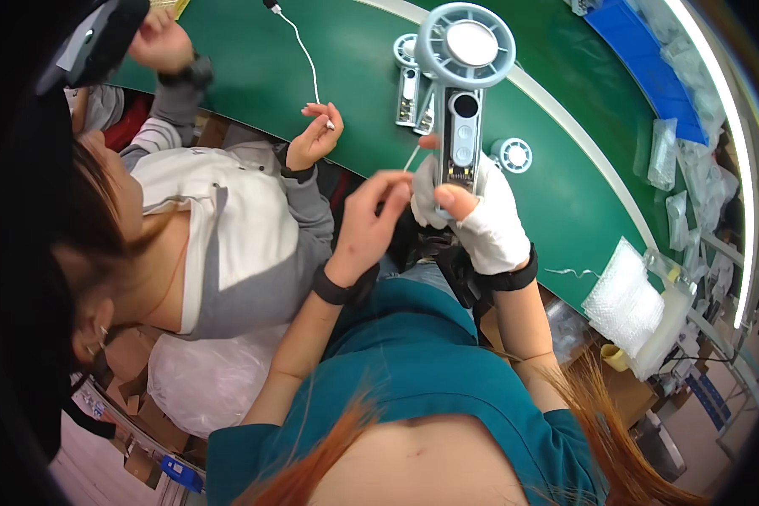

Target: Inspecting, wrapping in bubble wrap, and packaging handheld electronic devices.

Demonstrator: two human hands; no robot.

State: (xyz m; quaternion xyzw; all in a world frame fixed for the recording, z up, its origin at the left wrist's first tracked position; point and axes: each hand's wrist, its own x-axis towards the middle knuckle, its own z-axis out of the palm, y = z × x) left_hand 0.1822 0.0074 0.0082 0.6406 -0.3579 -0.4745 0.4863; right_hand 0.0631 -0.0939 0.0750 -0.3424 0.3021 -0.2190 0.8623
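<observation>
My right hand [493, 223], in a white glove with a bare thumb, grips a grey-blue handheld fan [462, 126] upright above the table. The fan has a round caged head with a white centre. Its handle front is uncovered low down, where a small circuit board shows. Beside the handle, my left hand [371, 221] is bare and pinches a thin white stick-like piece [411, 158]; I cannot tell its exact kind. Behind the raised fan, more handheld fans [408, 88] lie on the table, partly hidden. A round fan head [514, 156] shows to the right of the glove.
The green table [363, 101] curves around me with a pale edge strip. At left, a co-worker's hand [314, 139] holds the end of a white cable [305, 59]. Bubble wrap [622, 297] lies at right; a blue bin [641, 63] and clear bags [664, 152] stand beyond.
</observation>
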